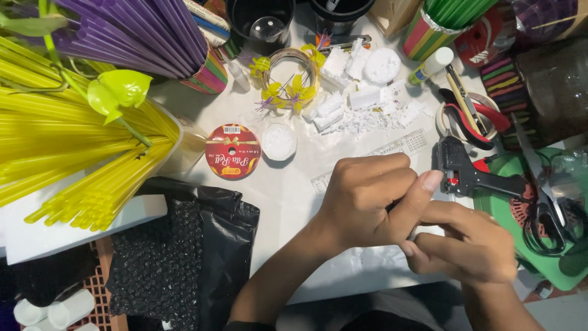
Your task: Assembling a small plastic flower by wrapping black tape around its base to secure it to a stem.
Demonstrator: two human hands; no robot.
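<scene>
My left hand (370, 199) and my right hand (468, 245) meet low over the white table (288, 184), fingers curled together around a small dark object that is mostly hidden between them. The left thumb points right, toward a black glue gun (471, 175) lying just beyond it. What the object is cannot be made out.
Yellow straws (67, 153) fill the left, purple ones (141, 30) sit behind them. A red ribbon spool (232, 151), a tape ring with small yellow flowers (294, 76), white foam pieces (361, 98), a glue bottle (430, 65), scissors (542, 196) and a black bag (202, 245) surround the hands.
</scene>
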